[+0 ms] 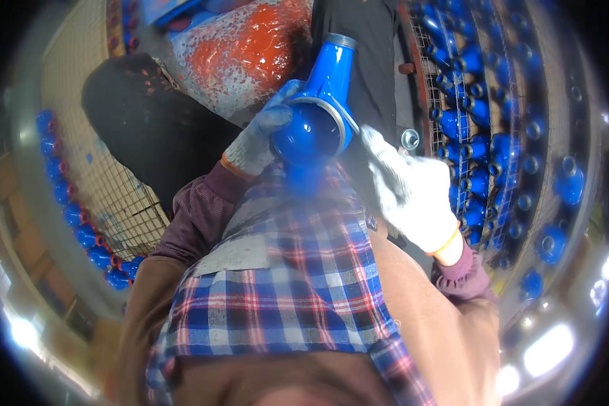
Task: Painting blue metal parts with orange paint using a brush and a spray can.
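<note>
Gloved hands steady a glossy blue pipe fitting [318, 108] close to the chest of a person in a plaid shirt [284, 284], seen from a head-worn camera. The left hand [260, 135], in a grey glove with blue-stained fingertips, cups the rounded body of the fitting from the side and clasps it, seemingly to keep the piece from turning. The right hand [409, 189], in a white glove, is closed around a thin tool or rim edge [350, 125] pressed against the fitting's circular face; what exactly it pinches cannot be told from this view. The fitting is held tilted, its neck pointing up and away, probably so that the wide round face is turned toward the worker's eyes. To the right, a wire rack [484, 122] holds many more blue fittings in rows, within arm's reach. To the left, a mesh crate [122, 196] is lined with further blue pieces along its rim. Behind the fitting stands a drum [243, 54] splashed with red paint.
</note>
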The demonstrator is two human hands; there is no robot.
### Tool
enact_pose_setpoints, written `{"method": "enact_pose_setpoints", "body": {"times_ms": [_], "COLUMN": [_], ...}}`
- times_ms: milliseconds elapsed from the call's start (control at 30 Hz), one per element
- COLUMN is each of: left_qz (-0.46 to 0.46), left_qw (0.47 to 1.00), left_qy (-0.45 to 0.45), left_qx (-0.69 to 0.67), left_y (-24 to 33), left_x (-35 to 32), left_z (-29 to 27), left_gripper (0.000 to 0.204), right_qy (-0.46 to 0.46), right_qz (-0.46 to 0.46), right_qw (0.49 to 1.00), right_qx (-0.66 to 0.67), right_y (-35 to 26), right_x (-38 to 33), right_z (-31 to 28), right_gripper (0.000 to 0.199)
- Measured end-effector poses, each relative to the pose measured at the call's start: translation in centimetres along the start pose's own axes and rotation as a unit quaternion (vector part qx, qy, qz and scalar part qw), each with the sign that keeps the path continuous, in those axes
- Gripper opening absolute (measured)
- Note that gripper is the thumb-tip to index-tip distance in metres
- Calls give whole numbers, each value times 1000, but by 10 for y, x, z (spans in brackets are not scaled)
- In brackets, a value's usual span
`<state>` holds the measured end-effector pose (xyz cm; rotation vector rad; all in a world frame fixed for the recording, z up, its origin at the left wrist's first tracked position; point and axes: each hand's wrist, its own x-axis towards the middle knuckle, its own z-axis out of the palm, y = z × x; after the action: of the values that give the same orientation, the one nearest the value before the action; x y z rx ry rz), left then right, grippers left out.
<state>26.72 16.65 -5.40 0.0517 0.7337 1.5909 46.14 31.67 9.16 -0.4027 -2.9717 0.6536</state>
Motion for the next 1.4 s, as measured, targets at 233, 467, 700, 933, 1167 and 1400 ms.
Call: {"method": "enact_pose_setpoints", "body": {"times_ms": [233, 467, 700, 933, 1167, 1400], "left_qz": [6, -20, 39, 103, 110, 113], "left_qw": [1000, 999, 999, 976, 961, 953], "left_qy": [-3, -26, -6, -89, -93, -110], "left_qx": [-17, -38, -25, 167, 237, 259], "left_y": [-4, 4, 4, 26, 33, 31], "left_x": [-1, -1, -5, -22, -29, -25], "left_z": [-2, 2, 9, 35, 50, 45], "left_gripper": [81, 82, 88, 98, 97, 98], "right_qy": [14, 29, 0, 127, 148, 79], "right_qz": [24, 36, 71, 336, 244, 279], "right_qw": [999, 999, 992, 781, 736, 691], "right_qx": [40, 22, 108, 511, 614, 662], "right_y": [-3, 0, -8, -13, -27, -18], "right_x": [0, 3, -16, 13, 38, 20], "right_z": [1, 11, -9, 9, 43, 41], "right_gripper": [46, 46, 41, 24, 39, 51]}}
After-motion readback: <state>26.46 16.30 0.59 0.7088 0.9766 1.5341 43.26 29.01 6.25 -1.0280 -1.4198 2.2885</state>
